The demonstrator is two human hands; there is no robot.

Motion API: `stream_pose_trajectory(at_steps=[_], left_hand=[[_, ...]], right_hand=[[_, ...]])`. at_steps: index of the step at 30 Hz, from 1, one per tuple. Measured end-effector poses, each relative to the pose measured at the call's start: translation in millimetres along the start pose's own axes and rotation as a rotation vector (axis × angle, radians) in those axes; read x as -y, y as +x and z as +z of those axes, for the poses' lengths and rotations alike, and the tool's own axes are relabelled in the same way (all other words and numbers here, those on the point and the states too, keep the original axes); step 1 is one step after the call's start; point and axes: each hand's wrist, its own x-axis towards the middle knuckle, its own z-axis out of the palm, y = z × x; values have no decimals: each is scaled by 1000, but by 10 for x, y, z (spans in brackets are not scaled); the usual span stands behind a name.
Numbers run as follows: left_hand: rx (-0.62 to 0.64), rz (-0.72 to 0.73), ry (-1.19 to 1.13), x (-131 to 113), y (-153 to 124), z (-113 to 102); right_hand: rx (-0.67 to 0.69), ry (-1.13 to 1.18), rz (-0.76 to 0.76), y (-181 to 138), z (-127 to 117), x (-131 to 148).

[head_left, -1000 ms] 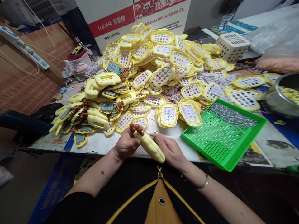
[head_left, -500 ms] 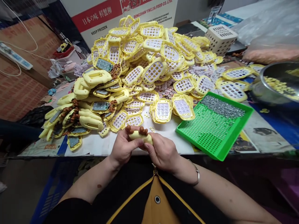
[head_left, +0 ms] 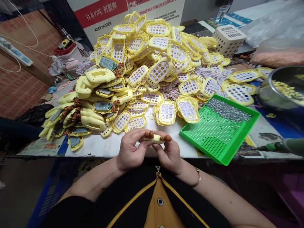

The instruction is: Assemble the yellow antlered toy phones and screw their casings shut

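Note:
Both my hands grip one yellow plastic toy shell (head_left: 155, 138) with brown nubs on its upper end, held close to my body at the near table edge. My left hand (head_left: 131, 148) wraps its left side with fingers closed. My right hand (head_left: 168, 152) pinches the right side. Behind them rises a big heap of yellow keypad shells (head_left: 156, 60). Assembled yellow shells with brown nubs (head_left: 78, 114) lie in a stack to the left.
A green perforated tray (head_left: 213, 139) holding small metal screws (head_left: 226, 109) sits at my right. A steel bowl (head_left: 275, 95) of yellow bits stands far right. A white basket (head_left: 229, 38) and a cardboard box (head_left: 111, 15) stand behind the heap. A green-handled tool (head_left: 280, 146) lies right.
The shell has turned from pointing toward me to lying crosswise between both hands. The view has shifted slightly, and the green-handled tool now shows at the right.

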Motion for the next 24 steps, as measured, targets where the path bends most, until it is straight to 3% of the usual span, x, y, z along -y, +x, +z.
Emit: stream_pose_trajectory(at_steps=[5,7,9,12,14,16,18,20,24], left_hand=[[86,231,300,92,65,-89],[160,256,444,137,71,-188],[216,246,571,156,65,-285],[359,270,778,159,45,-347],[481,284,884,184,28,-310],[542,299,944,241,12,-231],[528,334,973,319,1,-150],[496,390,990,397,3,-103],[472,447,890,522,22,-184]], right_hand=[[-75,344,141,4,56,-153],[-65,369,190,15,3,-188],[-90,248,201,20,-109,-181],[-79,-138,17,23,-306,-106],[111,-384,-137,24,-381,-52],[293,-525,-186,19,-383,-25],[347,-592,-156,-1,-331,-24],[313,-642,-144,-30,-263,-37],[260,-672,-190,-62,-210,-69]])
